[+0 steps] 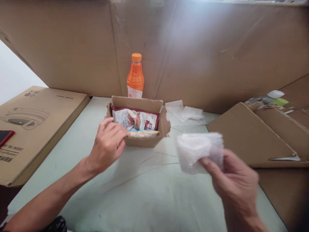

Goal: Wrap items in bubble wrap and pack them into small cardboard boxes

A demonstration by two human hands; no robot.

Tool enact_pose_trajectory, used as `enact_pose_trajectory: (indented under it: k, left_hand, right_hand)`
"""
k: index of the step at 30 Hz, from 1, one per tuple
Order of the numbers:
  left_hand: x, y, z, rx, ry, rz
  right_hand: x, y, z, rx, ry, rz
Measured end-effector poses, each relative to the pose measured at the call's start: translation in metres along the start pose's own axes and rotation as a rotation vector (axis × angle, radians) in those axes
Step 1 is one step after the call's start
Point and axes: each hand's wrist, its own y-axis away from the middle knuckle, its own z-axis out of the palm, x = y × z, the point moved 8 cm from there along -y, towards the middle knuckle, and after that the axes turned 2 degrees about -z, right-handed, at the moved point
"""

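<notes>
A small cardboard box (145, 141) with its top open stands on the table. In it lie a printed food packet (135, 120) with a dark red edge and, at the near wall, a flatter packet (145, 132) with blue and yellow on it. My left hand (107, 141) has its fingers bent over the box's near left corner, gripping the rim; its fingertips are partly hidden. Held up right of the box, my right hand (231, 180) pinches a folded wad of bubble wrap (196, 153) between thumb and fingers. Whether anything is wrapped inside cannot be seen.
An orange bottle (135, 77) stands behind the box, near a tall cardboard wall (82, 48). Clear plastic bags (185, 111) lie back right. A large flat carton (48, 103) with a red-edged phone (5, 137) sits left. Right is an open carton (251, 135) holding clear plastic items.
</notes>
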Motion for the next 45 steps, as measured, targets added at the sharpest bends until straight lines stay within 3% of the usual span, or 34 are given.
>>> enact_pose_trajectory:
  k: [2,3,5,7,9,11,14,17,19,23,24,29,31,33,35,37,39,41,43,45]
  left_hand:
    - [0.022,0.02,-0.016,-0.048,0.061,-0.011]
    - [0.032,0.029,-0.022,-0.062,0.094,-0.014]
    - [0.047,0.042,-0.032,-0.068,0.152,-0.013]
    - [0.055,0.049,-0.038,-0.052,0.183,-0.007]
    - [0.057,0.052,-0.039,-0.043,0.192,-0.005]
    - [0.056,0.053,-0.038,-0.039,0.191,-0.004]
    - [0.054,0.053,-0.036,-0.028,0.193,0.013]
    - [0.053,0.052,-0.035,-0.008,0.203,0.024]
    - [0.051,0.051,-0.035,0.007,0.202,0.021]
    - [0.049,0.049,-0.036,0.027,0.175,0.021]
    - [0.049,0.049,-0.036,0.022,0.17,0.025]
    - [0.05,0.05,-0.031,-0.022,0.15,0.015]
    - [0.05,0.055,-0.035,0.019,0.164,0.005]
    - [0.046,0.067,-0.046,0.132,0.164,-0.025]
    - [0.032,0.086,-0.056,0.275,0.146,-0.125]
    - [0.008,0.11,-0.053,0.32,0.183,-0.346]
    - [-0.02,0.139,-0.031,0.271,0.354,-0.644]
    - [-0.037,0.166,0.004,0.18,0.586,-0.912]
    - [-0.042,0.184,0.036,0.097,0.772,-1.075]
    - [-0.043,0.19,0.054,0.033,0.853,-1.142]
  right_hand:
    - [-0.04,-0.033,-0.003,0.009,0.118,-0.148]
    - [-0.06,-0.048,0.009,-0.062,0.179,-0.23]
    - [-0.093,-0.067,0.054,-0.319,0.299,-0.383]
    - [-0.109,-0.065,0.111,-0.643,0.455,-0.484]
    - [-0.108,-0.049,0.159,-0.921,0.664,-0.527]
    - [-0.098,-0.029,0.191,-1.139,0.833,-0.527]
    - [-0.085,-0.007,0.211,-1.316,0.943,-0.498]
    - [-0.084,0.0,0.216,-1.385,0.982,-0.534]
    - [-0.088,0.001,0.214,-1.382,1.011,-0.595]
    - [-0.103,-0.011,0.198,-1.115,1.113,-0.665]
    - [-0.104,-0.011,0.196,-1.1,1.089,-0.649]
    - [-0.09,0.005,0.2,-1.435,0.838,-0.524]
    - [-0.091,-0.001,0.19,-1.427,0.753,-0.496]
    - [-0.098,-0.015,0.161,-1.241,0.65,-0.473]
    - [-0.1,-0.031,0.106,-0.866,0.544,-0.401]
    - [-0.082,-0.029,0.036,-0.457,0.446,-0.245]
    - [-0.046,0.001,-0.007,-0.279,0.364,-0.065]
    - [-0.007,0.046,-0.003,-0.363,0.268,0.09]
    - [0.016,0.084,0.027,-0.439,0.166,0.162]
    - [0.018,0.102,0.069,-0.467,0.099,0.156]
